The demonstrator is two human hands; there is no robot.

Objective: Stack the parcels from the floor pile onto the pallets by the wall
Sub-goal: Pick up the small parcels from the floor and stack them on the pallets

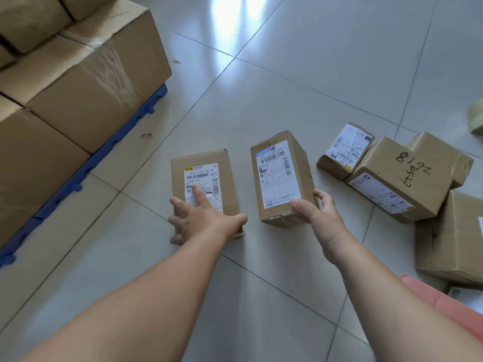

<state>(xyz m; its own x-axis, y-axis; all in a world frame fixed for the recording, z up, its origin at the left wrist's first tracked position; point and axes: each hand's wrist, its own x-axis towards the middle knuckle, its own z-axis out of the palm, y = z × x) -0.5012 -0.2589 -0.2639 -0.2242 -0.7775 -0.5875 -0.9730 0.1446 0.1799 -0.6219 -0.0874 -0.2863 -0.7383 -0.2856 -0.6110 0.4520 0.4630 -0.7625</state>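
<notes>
The blue pallet (pixel 86 163) carried big cartons (pixel 86 100). On the floor (pixel 313 74) just right of the pallet lay the nearer box (pixel 201 176). The left hand (pixel 206 220) clasped its near end, thumb round one edge and forefinger flat on the label. Farther from the pallet, the right hand (pixel 321 218) gripped the second box (pixel 282 176) by its near corner. The hands were apart. Farthest from the pallet lay the pile (pixel 397 176).
</notes>
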